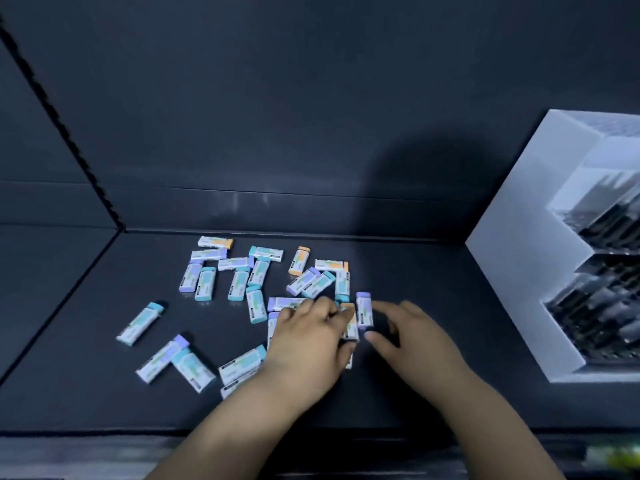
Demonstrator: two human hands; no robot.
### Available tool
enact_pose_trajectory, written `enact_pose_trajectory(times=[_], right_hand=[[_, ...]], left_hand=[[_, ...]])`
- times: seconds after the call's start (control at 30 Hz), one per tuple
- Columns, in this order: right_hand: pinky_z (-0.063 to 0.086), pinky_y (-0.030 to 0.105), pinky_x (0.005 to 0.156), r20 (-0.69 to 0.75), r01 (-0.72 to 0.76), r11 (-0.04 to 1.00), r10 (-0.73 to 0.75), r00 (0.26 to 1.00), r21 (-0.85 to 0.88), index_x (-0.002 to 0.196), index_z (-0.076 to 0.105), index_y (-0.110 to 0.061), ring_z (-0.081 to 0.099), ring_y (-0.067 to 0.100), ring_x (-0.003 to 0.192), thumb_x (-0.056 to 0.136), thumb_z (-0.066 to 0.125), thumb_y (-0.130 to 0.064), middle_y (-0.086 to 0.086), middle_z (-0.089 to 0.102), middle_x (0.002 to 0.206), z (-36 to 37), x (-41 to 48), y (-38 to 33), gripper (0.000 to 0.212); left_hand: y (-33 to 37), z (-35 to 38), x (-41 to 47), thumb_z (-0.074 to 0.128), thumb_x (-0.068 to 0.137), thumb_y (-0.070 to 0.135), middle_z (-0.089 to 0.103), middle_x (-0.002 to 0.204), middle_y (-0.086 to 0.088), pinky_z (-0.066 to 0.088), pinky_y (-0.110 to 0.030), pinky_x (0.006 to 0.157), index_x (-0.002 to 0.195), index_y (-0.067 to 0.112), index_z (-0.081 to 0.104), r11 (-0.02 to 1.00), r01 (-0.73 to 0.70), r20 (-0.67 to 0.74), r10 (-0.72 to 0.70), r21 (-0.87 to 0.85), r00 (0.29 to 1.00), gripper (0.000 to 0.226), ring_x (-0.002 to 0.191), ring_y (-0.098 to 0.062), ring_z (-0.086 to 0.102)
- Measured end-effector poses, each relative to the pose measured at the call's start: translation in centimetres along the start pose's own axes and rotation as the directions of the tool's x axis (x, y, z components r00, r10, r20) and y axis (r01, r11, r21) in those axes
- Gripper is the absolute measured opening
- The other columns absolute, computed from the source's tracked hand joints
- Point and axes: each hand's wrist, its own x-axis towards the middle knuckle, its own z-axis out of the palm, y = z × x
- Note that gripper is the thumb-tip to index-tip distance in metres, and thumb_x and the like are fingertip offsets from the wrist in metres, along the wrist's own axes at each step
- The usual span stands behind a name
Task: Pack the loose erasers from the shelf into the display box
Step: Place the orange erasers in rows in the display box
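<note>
Several loose erasers [239, 271] in white sleeves with teal, purple or orange ends lie scattered on the dark shelf [433, 375]. My left hand [308, 341] is curled over the near right part of the pile and grips an orange-ended eraser [350, 325] under its fingertips. Other erasers poke out from beneath the palm. My right hand [412, 336] is just right of it, forefinger and thumb pinching a purple-ended eraser [364, 311] by its ends. The white stepped display box [519, 271] stands at the right, with dark rows in its tiers.
The shelf has a dark back wall [311, 116] and a left side panel with a notched rail [69, 140]. Bare shelf lies between my right hand and the box. The shelf's front edge [104, 431] runs along the bottom.
</note>
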Motion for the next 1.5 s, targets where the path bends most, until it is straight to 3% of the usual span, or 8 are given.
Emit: enact_pose_trajectory(times=[0.13,0.3,0.5,0.73,0.9,1.1,1.3,1.5], right_hand=[[0.033,0.014,0.062,0.084,0.083,0.996,-0.084,0.993,0.011,0.135,0.04,-0.038,0.038,-0.001,0.072,0.09,0.05,-0.045,-0.021,0.031,0.081,-0.5,1.3,1.5,0.047],[0.034,0.017,0.071,0.086,0.123,0.99,-0.129,0.988,0.07,0.138,0.039,-0.034,0.038,-0.009,0.072,0.091,0.052,-0.042,-0.022,0.031,0.081,-1.1,2.7,2.6,0.049],[0.037,0.021,0.069,0.023,0.162,0.984,-0.164,0.986,0.069,0.133,0.047,-0.03,0.042,0.002,0.074,0.092,0.052,-0.037,-0.017,0.035,0.081,-1.7,6.3,2.0,0.042],[0.044,0.03,0.088,0.128,0.147,0.988,-0.14,0.982,-0.054,0.127,0.053,-0.03,0.053,0.02,0.113,0.093,0.049,-0.036,-0.001,0.049,0.127,0.2,12.4,-0.9,0.034],[0.046,0.032,0.087,0.235,0.16,0.954,-0.1,0.967,-0.253,0.12,0.056,-0.024,0.053,0.024,0.112,0.093,0.049,-0.033,0.003,0.049,0.124,0.9,14.5,-1.9,0.029],[0.045,0.03,0.083,0.206,0.24,0.909,-0.176,0.963,-0.342,0.115,0.058,-0.025,0.056,0.023,0.109,0.09,0.052,-0.033,-0.001,0.055,0.12,1.1,15.5,-2.1,0.026],[0.042,0.027,0.069,0.113,0.226,0.973,-0.231,0.966,0.05,0.095,0.059,-0.037,0.055,0.011,0.082,0.082,0.065,-0.034,-0.012,0.05,0.082,-2.1,13.3,0.3,0.015],[0.044,0.026,0.077,0.306,0.33,0.944,-0.313,0.899,-0.004,0.1,0.062,-0.038,0.049,0.001,0.076,0.078,0.069,-0.027,-0.016,0.046,0.078,-4.0,9.0,2.6,0.025]], left_hand=[[0.5,0.3,1.2,0.046,0.09,0.05,0.038,0.129,0.01,0.024,-0.031,0.096,0.138,0.036,0.036,0.995,0.087,-0.009,-0.087,0.056,0.996,0.052,0.125,-0.014,0.03],[0.2,-0.7,3.2,0.057,0.079,0.059,0.028,0.137,0.007,0.021,-0.037,0.105,0.143,0.036,0.027,0.982,0.138,0.197,-0.162,0.132,0.967,0.074,0.131,-0.016,0.02],[0.2,-0.8,4.1,0.066,0.071,0.06,0.03,0.137,0.006,0.021,-0.037,0.107,0.138,0.035,0.029,0.968,0.209,0.217,-0.236,0.142,0.947,0.081,0.131,-0.017,0.022],[-0.2,-0.5,4.0,0.067,0.068,0.063,0.032,0.136,0.006,0.021,-0.04,0.109,0.128,0.034,0.035,0.962,0.245,0.223,-0.266,0.116,0.938,0.074,0.131,-0.018,0.021],[-0.3,-0.5,4.0,0.066,0.069,0.063,0.031,0.135,0.007,0.021,-0.039,0.107,0.13,0.038,0.034,0.966,0.236,0.232,-0.254,0.102,0.939,0.074,0.129,-0.018,0.02],[-0.5,-0.7,4.3,0.064,0.069,0.065,0.03,0.135,0.007,0.022,-0.039,0.106,0.136,0.04,0.031,0.972,0.196,0.252,-0.223,0.129,0.942,0.078,0.129,-0.019,0.02],[-0.6,-0.6,3.7,0.062,0.07,0.066,0.033,0.134,0.009,0.02,-0.035,0.104,0.135,0.039,0.033,0.973,0.197,0.193,-0.217,0.117,0.957,0.076,0.128,-0.015,0.022],[-0.4,-0.6,3.5,0.059,0.072,0.066,0.03,0.135,0.012,0.02,-0.033,0.102,0.136,0.04,0.032,0.978,0.159,0.17,-0.181,0.134,0.969,0.075,0.128,-0.014,0.021]])
